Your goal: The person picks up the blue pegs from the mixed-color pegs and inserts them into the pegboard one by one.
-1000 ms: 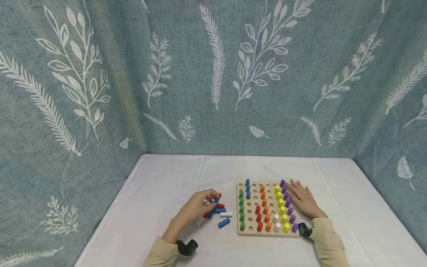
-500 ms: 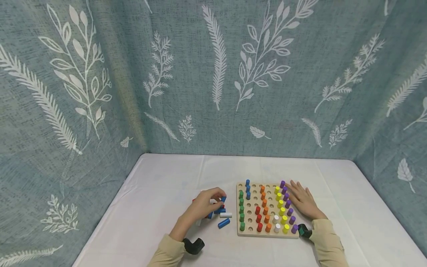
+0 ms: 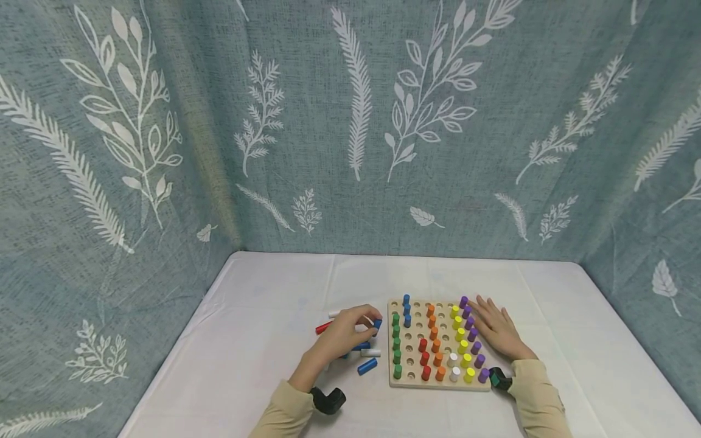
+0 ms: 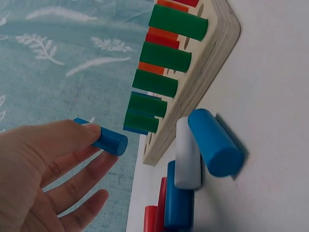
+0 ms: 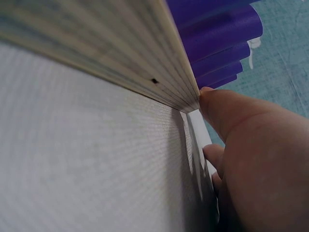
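clearly, the left grip (image 4: 36, 162) pinches a plain blue peg (image 4: 111, 140).

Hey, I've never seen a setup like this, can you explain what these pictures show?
There's no machine: a person works bare-handed. The wide picture comes from a head-worn camera; the two close-ups are taken from the wrists. On a white-covered table sits a flat, pale wooden board holding upright cylindrical pegs in many colours. Loose blue, red and white pegs lie to its left. The left hand pinches a blue cylindrical peg; the right hand rests beside the board's purple cylindrical pegs.
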The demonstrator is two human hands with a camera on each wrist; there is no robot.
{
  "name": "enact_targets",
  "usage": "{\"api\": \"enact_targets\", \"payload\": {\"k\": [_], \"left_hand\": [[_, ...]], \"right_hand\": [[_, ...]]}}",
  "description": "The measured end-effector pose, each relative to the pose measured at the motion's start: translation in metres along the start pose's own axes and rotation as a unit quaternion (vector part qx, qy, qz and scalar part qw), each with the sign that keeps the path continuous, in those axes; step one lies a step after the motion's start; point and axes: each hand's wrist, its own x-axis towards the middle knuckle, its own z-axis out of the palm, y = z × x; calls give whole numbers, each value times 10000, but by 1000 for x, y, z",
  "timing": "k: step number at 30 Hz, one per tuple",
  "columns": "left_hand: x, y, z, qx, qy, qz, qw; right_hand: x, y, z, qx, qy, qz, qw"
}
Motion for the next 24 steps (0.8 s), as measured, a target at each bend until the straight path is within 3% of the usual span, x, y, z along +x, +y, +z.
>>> {"api": "enact_targets", "payload": {"k": [5, 14, 24], "left_hand": [[6, 2, 4, 178, 59, 21, 9998], [15, 4, 11, -95, 67, -35, 9999], [24, 9, 21, -322, 226, 334, 9987]], "right_hand": [[0, 0, 0, -25, 39, 9, 10000], [0, 1, 1, -20, 57, -18, 10000], [0, 1, 0, 45, -31, 7, 10000]]}}
